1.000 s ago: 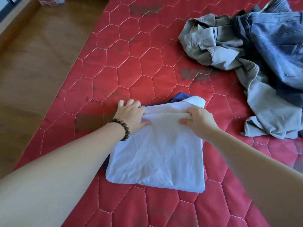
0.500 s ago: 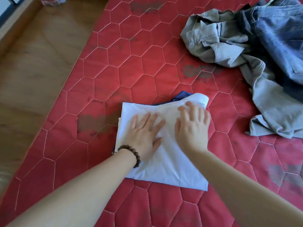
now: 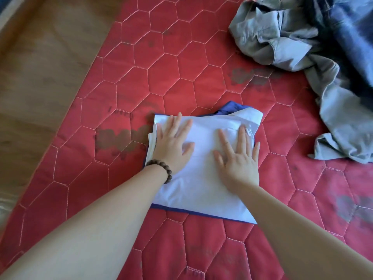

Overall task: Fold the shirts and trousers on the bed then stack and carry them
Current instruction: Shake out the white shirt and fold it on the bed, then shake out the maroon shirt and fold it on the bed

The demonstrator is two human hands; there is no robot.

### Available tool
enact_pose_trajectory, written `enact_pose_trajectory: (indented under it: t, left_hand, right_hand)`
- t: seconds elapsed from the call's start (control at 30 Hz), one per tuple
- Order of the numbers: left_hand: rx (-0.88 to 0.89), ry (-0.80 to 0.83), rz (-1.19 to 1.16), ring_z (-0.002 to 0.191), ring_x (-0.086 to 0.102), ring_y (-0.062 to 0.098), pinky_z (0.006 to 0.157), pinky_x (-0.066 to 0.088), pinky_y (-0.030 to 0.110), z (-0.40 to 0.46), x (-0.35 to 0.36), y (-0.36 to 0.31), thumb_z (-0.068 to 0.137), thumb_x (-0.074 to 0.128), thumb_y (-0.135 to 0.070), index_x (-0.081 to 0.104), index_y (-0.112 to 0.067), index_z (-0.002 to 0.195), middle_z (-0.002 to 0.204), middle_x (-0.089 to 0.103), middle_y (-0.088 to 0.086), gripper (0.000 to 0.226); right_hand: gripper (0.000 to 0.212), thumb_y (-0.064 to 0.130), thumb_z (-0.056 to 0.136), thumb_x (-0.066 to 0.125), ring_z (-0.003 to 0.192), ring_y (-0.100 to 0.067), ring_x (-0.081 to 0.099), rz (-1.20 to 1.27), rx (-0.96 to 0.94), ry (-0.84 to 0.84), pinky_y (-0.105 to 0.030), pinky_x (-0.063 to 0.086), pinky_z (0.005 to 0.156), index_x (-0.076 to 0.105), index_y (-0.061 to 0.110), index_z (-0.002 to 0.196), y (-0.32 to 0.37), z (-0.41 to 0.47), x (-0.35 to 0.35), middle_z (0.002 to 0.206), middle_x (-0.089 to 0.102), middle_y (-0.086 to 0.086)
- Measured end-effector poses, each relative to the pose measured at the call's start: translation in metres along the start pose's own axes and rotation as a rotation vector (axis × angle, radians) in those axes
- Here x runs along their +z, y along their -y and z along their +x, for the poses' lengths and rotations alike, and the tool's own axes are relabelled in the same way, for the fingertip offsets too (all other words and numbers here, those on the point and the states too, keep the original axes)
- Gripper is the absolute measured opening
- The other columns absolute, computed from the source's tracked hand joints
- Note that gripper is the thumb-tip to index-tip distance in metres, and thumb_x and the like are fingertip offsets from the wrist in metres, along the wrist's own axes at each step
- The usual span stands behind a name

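The left hand (image 3: 172, 146) (a bead bracelet (image 3: 161, 170) at its wrist) and the right hand (image 3: 238, 158) lie flat, fingers spread, on the folded white shirt (image 3: 201, 188). A blue garment (image 3: 230, 107) peeks out beyond the fingertips. Farther right, grey trousers (image 3: 302, 47) and jeans (image 3: 351, 37) lie crumpled on the red bed (image 3: 161, 67).

We are in a home bedroom: a red quilted mattress (image 3: 181, 73) fills the view, wood-look flooring (image 3: 40, 67) runs along its left edge, and rumpled trousers (image 3: 323, 57) lie at its far right corner.
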State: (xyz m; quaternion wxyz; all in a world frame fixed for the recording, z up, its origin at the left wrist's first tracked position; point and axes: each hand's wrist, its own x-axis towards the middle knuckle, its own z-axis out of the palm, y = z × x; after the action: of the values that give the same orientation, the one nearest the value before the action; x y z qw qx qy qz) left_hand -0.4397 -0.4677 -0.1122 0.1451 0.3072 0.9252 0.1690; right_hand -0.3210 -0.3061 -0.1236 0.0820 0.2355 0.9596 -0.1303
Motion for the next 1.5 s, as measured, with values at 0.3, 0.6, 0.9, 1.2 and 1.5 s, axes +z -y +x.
enact_pose_trajectory:
  t: [0.3,0.6,0.9,1.2,1.5]
  left_hand:
    - [0.153,0.077,0.332,0.138,0.035,0.032,0.111,0.027,0.056,-0.096,-0.003,-0.019,0.082,0.041,-0.045,0.058,-0.025,0.129,0.146,0.044,0.009,0.053]
    - [-0.02,0.023,0.282,0.147,0.001,0.039,0.115,0.009,0.061,-0.099,0.024,0.007,0.083,0.037,-0.066,0.025,-0.041,0.148,0.161,0.014,0.002,0.071]
    - [-0.123,0.148,0.001,0.141,-0.027,0.005,0.114,-0.017,0.038,-0.087,0.004,0.016,0.095,0.041,-0.044,0.004,-0.043,0.15,0.16,-0.016,-0.004,0.066]
    - [0.03,0.285,0.039,0.145,0.015,0.024,0.118,0.014,0.045,-0.092,-0.022,-0.13,0.093,0.044,-0.035,0.027,-0.022,0.149,0.154,0.025,0.008,0.06]
    - [0.274,0.158,-0.025,0.146,0.013,0.018,0.118,0.016,0.038,-0.069,0.024,-0.343,0.092,0.046,-0.035,0.029,-0.025,0.149,0.156,0.025,0.004,0.06]
  right_hand:
    - [0.057,0.03,0.086,0.04,0.144,-0.037,0.021,-0.052,-0.222,-0.131,-0.063,0.013,0.112,0.048,0.008,0.138,0.05,-0.072,0.004,0.15,0.03,-0.027]
    - [0.061,0.059,0.092,0.031,0.149,-0.026,0.002,-0.055,-0.033,-0.098,-0.049,0.002,0.119,0.024,0.039,0.149,0.024,-0.085,0.027,0.16,0.011,-0.012]
    - [0.058,0.042,0.098,0.035,0.147,-0.014,-0.009,0.256,0.038,0.058,-0.034,-0.005,0.12,0.01,0.041,0.151,0.003,-0.081,0.002,0.16,-0.011,0.006]
    - [0.042,0.017,0.094,0.048,0.126,-0.018,0.047,0.437,0.285,-0.039,-0.03,0.04,0.095,0.049,0.017,0.136,-0.083,-0.131,-0.096,0.144,0.044,0.003]
    - [0.05,0.013,0.09,0.051,0.129,-0.03,0.042,0.395,0.524,-0.141,-0.038,0.045,0.096,0.043,0.022,0.139,-0.281,-0.209,-0.157,0.152,0.025,-0.007]
